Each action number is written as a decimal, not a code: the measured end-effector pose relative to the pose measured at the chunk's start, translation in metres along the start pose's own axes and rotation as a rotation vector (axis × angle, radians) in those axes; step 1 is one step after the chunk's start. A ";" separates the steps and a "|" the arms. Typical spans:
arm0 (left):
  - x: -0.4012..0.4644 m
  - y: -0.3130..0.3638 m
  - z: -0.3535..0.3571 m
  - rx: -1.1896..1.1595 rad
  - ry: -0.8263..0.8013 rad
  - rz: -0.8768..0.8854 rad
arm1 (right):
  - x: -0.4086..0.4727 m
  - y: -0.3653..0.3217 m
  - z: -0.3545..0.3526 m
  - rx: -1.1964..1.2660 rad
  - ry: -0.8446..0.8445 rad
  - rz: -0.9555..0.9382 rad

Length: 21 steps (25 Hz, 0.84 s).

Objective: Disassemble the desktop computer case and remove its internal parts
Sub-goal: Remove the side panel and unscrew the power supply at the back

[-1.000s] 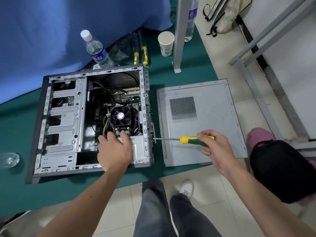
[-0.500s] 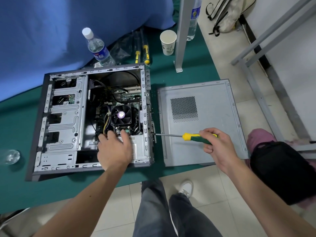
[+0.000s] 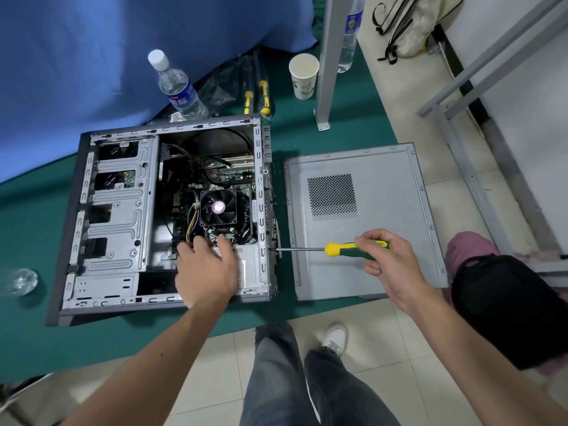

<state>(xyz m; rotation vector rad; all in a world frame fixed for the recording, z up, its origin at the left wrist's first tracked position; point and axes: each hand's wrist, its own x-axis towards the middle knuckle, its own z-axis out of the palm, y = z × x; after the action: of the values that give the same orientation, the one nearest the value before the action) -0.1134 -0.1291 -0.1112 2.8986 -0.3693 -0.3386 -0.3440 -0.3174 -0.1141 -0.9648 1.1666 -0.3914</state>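
Both hands are at work on the computer case [image 3: 116, 216], which lies on its side, open, on the green worktop [image 3: 27, 210]. Left hand [image 3: 206, 269] rests palm-down inside the case on the grey power supply [image 3: 250, 265] at the near right corner, fingers spread and fairly straight; their tips reach the edge of the CPU fan [image 3: 218, 207], and the hand hides most of the supply beneath it. Right hand [image 3: 390, 259] is curled round the green and yellow handle of a screwdriver [image 3: 338, 249], covering most of the handle. Its shaft runs level to the left, and the tip meets the rear wall of the case; the screw itself is too small to make out.

Inside the case, the motherboard [image 3: 227, 173] and a tangle of cables sit in shadow, with a metal drive cage [image 3: 123, 204] to the left. Just right of the case lies the removed side panel [image 3: 368, 210], flat, its far corner overhanging the tiled floor.

Behind the case stand a water bottle [image 3: 176, 87], a paper cup [image 3: 303, 75] and two more yellow-handled tools [image 3: 261, 93] in a plastic sleeve. A second bottle [image 3: 349, 35] is partly hidden behind a grey metal post [image 3: 329, 56]. At the left edge a clear glass object [image 3: 18, 281] is blurred and cut off. A black bag [image 3: 510, 309] sits at the right.
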 end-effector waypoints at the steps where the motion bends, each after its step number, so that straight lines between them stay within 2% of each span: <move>1: 0.000 0.000 0.000 -0.001 0.000 0.000 | 0.000 0.000 0.001 -0.004 -0.003 -0.003; 17: -0.001 0.001 0.000 0.008 -0.001 -0.001 | 0.000 -0.004 0.004 0.010 0.014 0.026; 21: -0.001 0.001 -0.001 0.004 -0.004 -0.001 | 0.002 -0.004 -0.002 -0.017 -0.049 0.011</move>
<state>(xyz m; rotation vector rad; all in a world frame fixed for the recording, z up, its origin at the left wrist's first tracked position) -0.1146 -0.1296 -0.1103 2.9029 -0.3703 -0.3443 -0.3444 -0.3226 -0.1122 -0.9773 1.1323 -0.3474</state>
